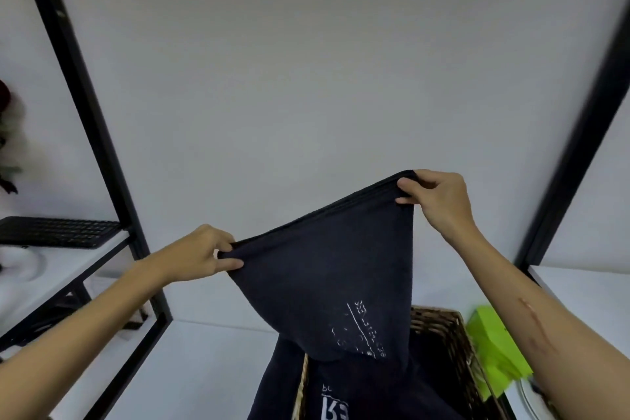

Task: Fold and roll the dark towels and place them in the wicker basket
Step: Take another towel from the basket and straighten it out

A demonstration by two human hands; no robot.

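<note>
Wicker basket (453, 344) nearest, lower hem of dark towel (327, 283) trailing into it. Above basket: left hand (201, 254), right hand (439, 201) each pinching top corner. Cloth soft, light, limp; corners best hold.

Towel (327, 269): dark navy, white printed lettering. Wicker basket (439, 327): brown woven, dark and light strands. Bench (211, 361): white. Shelf frame (92, 119): black. Keyboard (58, 232): black. Folded item (494, 348) beside basket: lime green.
</note>
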